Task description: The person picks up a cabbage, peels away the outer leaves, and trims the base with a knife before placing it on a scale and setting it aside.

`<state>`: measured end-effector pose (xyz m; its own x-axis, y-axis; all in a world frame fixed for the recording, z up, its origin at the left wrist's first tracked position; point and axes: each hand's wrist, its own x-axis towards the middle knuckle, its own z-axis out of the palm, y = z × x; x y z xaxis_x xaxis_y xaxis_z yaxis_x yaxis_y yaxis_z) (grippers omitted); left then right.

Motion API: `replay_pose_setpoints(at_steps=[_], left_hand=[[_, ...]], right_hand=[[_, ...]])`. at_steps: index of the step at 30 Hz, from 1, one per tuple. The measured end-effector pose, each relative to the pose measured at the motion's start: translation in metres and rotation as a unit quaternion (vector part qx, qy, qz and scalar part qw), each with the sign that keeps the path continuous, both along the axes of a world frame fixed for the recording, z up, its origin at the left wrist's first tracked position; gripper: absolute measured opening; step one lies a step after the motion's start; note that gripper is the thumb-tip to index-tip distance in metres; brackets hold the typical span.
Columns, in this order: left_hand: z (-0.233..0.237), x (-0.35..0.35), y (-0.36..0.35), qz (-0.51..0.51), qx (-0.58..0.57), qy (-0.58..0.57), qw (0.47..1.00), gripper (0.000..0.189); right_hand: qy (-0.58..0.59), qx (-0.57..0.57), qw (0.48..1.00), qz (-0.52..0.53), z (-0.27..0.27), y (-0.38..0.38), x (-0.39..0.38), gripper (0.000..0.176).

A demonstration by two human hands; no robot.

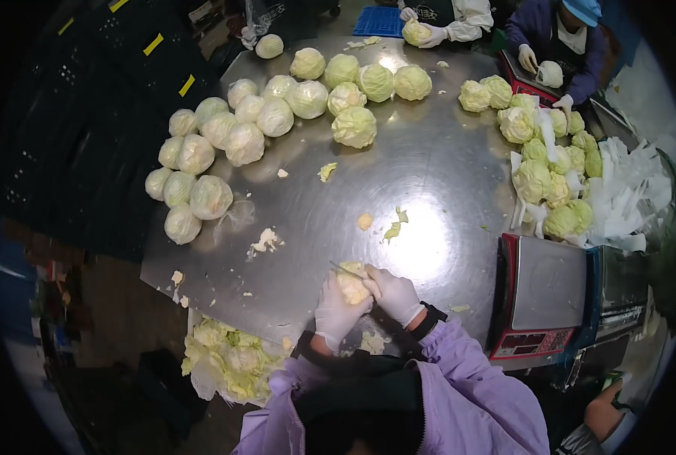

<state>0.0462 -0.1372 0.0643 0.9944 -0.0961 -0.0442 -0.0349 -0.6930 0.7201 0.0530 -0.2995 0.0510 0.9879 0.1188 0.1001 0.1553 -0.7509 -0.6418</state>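
Tabletop beneath, left grip curls round cabbage, right grip clenches knife.

The white apron lettering is too small to read.

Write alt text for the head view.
A gloved left hand holds a pale cabbage over a metal table while the gloved right hand holds a knife against it. Other cabbages, some wrapped, lie farther back; a red scale sits at right, gloved co-workers beyond.

Metal table, cabbages, scattered leaf scraps
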Motion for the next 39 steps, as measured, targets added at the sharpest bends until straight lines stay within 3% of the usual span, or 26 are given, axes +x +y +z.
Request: replay_pose_setpoints(at_steps=[2, 5, 7, 9, 13, 14, 15, 18, 21, 25, 30, 32, 34, 36, 37, 39], left_hand=[[0.016, 0.000, -0.005, -0.035, 0.030, 0.021, 0.999, 0.098], [-0.002, -0.014, -0.005, -0.031, 0.038, -0.064, 0.997, 0.099], [-0.002, -0.014, 0.000, -0.038, 0.043, -0.079, 0.995, 0.100], [0.008, -0.010, 0.008, -0.021, -0.030, 0.024, 0.999, 0.101], [-0.012, -0.016, 0.040, -0.129, -0.048, -0.060, 0.989, 0.100], [-0.012, -0.017, 0.041, -0.129, -0.045, -0.063, 0.989, 0.100], [-0.010, -0.018, 0.039, -0.097, -0.061, -0.054, 0.992, 0.098], [-0.007, -0.025, 0.020, -0.020, -0.086, -0.029, 0.996, 0.094], [-0.002, -0.024, 0.004, 0.031, -0.090, -0.025, 0.995, 0.092], [-0.004, -0.023, -0.001, 0.014, -0.002, -0.051, 0.999, 0.094], [0.004, -0.015, 0.002, 0.030, -0.025, -0.009, 0.999, 0.095], [0.005, -0.016, 0.005, 0.025, -0.011, -0.009, 1.000, 0.096], [0.012, -0.012, 0.006, 0.030, -0.074, 0.038, 0.996, 0.095], [-0.004, -0.009, 0.018, 0.024, -0.115, 0.033, 0.992, 0.092], [-0.013, -0.009, 0.026, 0.016, -0.154, 0.032, 0.987, 0.090], [-0.028, -0.005, 0.042, 0.008, -0.215, 0.062, 0.975, 0.093]], right_hand=[[0.010, 0.076, 0.997, -0.023, 0.002, -0.010, 0.009, 0.030], [0.072, 0.030, 0.996, -0.033, -0.008, -0.018, 0.019, 0.025], [0.010, 0.098, 0.994, -0.042, 0.006, -0.005, 0.016, 0.024], [0.039, 0.024, 0.999, -0.003, 0.010, 0.002, 0.021, 0.024], [0.160, -0.001, 0.986, -0.035, -0.040, -0.014, 0.055, 0.035], [0.098, 0.025, 0.993, -0.056, -0.053, -0.014, 0.053, 0.033], [0.096, 0.025, 0.994, -0.054, -0.052, -0.012, 0.049, 0.033], [0.107, 0.136, 0.985, -0.028, -0.013, -0.006, 0.020, 0.056], [0.069, 0.148, 0.986, -0.030, 0.010, 0.006, -0.023, 0.052], [0.132, 0.136, 0.981, -0.043, -0.008, 0.012, -0.034, 0.052], [0.074, 0.280, 0.956, -0.047, -0.033, -0.003, -0.024, 0.048], [0.091, 0.245, 0.964, -0.054, -0.035, 0.000, -0.024, 0.045], [0.106, 0.211, 0.970, -0.063, -0.035, 0.000, -0.026, 0.042], [0.213, 0.229, 0.940, -0.138, -0.043, -0.005, -0.022, 0.035], [0.213, 0.230, 0.940, -0.135, -0.052, -0.008, -0.022, 0.035], [0.243, 0.336, 0.895, -0.166, -0.077, -0.012, -0.018, 0.032]])
